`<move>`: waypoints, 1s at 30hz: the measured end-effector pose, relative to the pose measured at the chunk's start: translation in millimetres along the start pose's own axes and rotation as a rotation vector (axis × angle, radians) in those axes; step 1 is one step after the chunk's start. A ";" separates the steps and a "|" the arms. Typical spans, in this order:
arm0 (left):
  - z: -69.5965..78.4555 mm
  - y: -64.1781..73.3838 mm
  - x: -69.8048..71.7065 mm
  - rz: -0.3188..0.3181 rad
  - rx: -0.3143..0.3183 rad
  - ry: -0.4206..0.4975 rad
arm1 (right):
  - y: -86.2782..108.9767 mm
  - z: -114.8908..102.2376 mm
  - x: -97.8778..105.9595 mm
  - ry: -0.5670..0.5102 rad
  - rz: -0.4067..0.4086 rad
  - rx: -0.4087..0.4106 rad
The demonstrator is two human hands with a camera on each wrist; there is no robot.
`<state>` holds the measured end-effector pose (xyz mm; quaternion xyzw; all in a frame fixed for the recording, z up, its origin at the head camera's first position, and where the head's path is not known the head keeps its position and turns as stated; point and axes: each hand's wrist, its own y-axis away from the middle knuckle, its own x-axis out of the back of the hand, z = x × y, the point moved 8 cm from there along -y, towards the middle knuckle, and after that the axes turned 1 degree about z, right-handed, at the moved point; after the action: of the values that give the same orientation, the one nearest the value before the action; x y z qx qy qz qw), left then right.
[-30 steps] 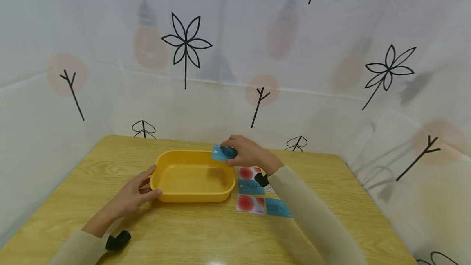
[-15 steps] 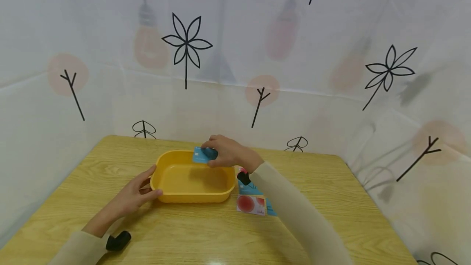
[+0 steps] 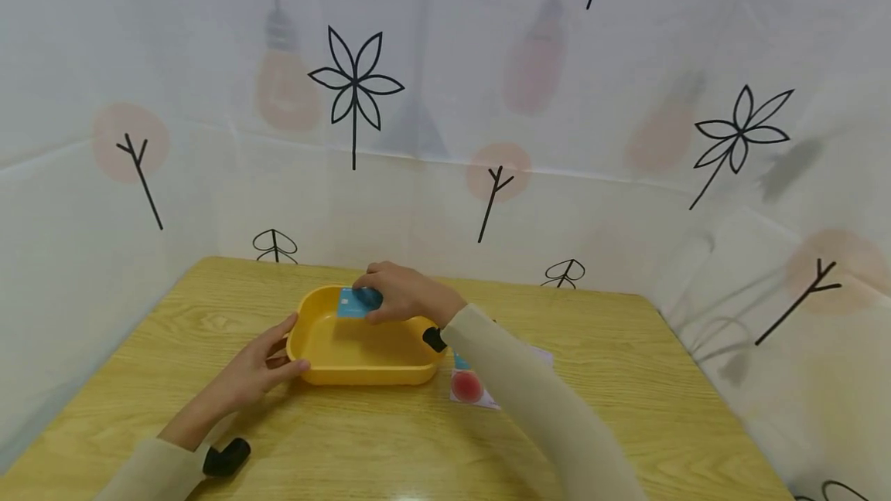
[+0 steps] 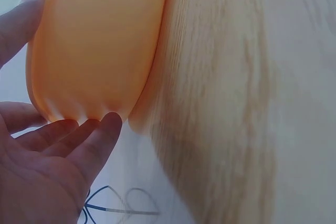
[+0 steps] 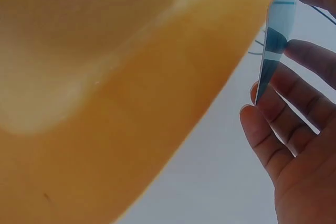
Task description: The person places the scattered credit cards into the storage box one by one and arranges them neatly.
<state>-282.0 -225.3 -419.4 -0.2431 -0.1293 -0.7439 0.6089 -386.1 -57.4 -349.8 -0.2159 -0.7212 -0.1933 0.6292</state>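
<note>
A yellow plastic tray (image 3: 369, 376) stands on the wooden table. My left hand (image 3: 250, 369) holds its left end; in the left wrist view the fingertips (image 4: 111, 121) press the end wall and the thumb lies against another side. Over the tray's back half, my right hand (image 3: 404, 292) pinches a blue bank card (image 3: 353, 304) with a chip on its face. Seen from the right wrist, the card (image 5: 273, 45) is nearly edge-on between thumb and fingers, above the tray's rim.
Right of the tray several cards lie on the table, partly hidden by my right sleeve: one with a red circle (image 3: 466, 386), a blue one (image 3: 461, 362) and a pale one (image 3: 543, 356). A patterned cloth (image 3: 418, 199) hangs behind the table's back edge.
My right hand has carried the blue bank card left, from the tray's back right corner to over its back left half. The left hand has stayed on the tray.
</note>
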 end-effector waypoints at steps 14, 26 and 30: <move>1.4 0.8 0.2 0.004 -0.006 -0.010 | -19.5 -10.9 -21.2 0.123 -0.025 0.009; -0.2 0.2 -1.0 -0.002 -0.025 0.023 | -30.2 -15.8 -43.0 0.163 -0.083 0.012; -1.1 -0.3 -1.2 -0.001 -0.023 0.022 | -31.0 -14.0 -47.8 0.157 -0.100 0.014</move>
<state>-282.3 -224.7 -420.9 -0.2417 -0.1141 -0.7482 0.6073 -386.2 -94.2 -395.5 -0.1596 -0.6810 -0.2355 0.6747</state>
